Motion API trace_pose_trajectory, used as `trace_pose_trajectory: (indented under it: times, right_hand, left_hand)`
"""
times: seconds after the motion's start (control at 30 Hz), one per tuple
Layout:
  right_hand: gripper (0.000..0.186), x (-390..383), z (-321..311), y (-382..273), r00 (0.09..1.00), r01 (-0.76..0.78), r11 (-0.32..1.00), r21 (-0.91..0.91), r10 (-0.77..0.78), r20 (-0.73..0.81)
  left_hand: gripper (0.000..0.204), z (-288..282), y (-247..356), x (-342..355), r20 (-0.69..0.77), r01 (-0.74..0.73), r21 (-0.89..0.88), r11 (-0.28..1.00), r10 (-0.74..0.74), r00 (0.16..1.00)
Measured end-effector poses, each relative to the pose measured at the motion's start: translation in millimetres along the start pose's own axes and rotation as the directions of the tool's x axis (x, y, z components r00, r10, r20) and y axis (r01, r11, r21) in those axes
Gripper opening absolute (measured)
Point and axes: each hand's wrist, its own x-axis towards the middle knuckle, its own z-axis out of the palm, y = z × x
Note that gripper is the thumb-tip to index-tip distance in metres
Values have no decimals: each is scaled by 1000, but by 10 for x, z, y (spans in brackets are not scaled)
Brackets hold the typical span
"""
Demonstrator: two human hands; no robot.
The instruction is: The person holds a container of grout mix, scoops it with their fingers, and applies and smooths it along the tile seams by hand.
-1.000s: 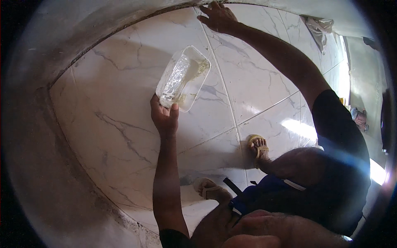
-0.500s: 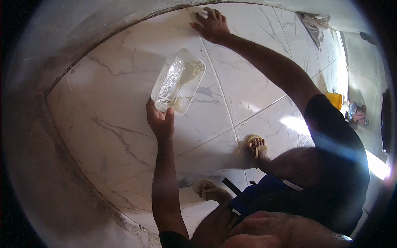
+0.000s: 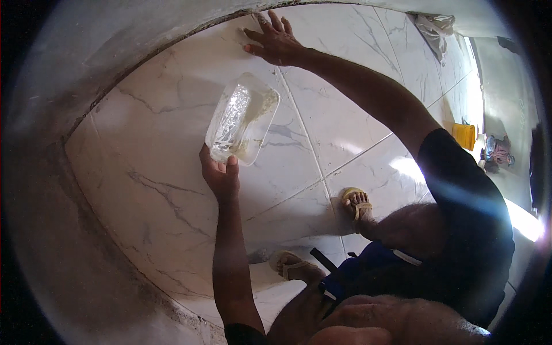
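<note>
A clear plastic tub (image 3: pixel 253 123), rectangular with rounded corners, is tilted in my left hand (image 3: pixel 221 173). My thumb lies over its near end and the fingers go behind and under it. Whitish smears or residue show along the tub's inner right side. My right arm stretches far forward. At its end my right hand (image 3: pixel 275 40) is spread on or just above the white marbled tile floor (image 3: pixel 167 190), close to the foot of the far wall; nothing shows in it. Whether the fingertips press on the tile I cannot tell.
A grey wall (image 3: pixel 52 190) curves along the left and far sides, its base edge rough and dirty. A crumpled plastic bag (image 3: pixel 435 34) lies at the far right. Beyond my right arm stand a yellow container (image 3: pixel 464 136) and a bundle of cloth (image 3: pixel 499 150). My sandalled feet (image 3: pixel 357 208) are below.
My right hand has moved left and slightly nearer, its fingers more spread. The tub in my left hand has shifted slightly left and toward me.
</note>
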Motion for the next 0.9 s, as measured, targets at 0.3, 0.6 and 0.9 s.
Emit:
trace_pose_trajectory:
  times: [0.3,0.6,0.9]
  right_hand:
    - [74,-144,22,184,997,68,996,52,-66,-33]
    - [70,-339,54,275,980,200,980,-6,-199,28]
    - [66,-78,-19,639,984,134,990,-44,-138,-109]
  left_hand:
    - [65,61,-10,4,-13,-77,-2,997,77,997]
    - [59,61,15,-13,-35,-54,59,997,56,998]
    - [60,117,89,13,-34,-42,93,995,46,998]
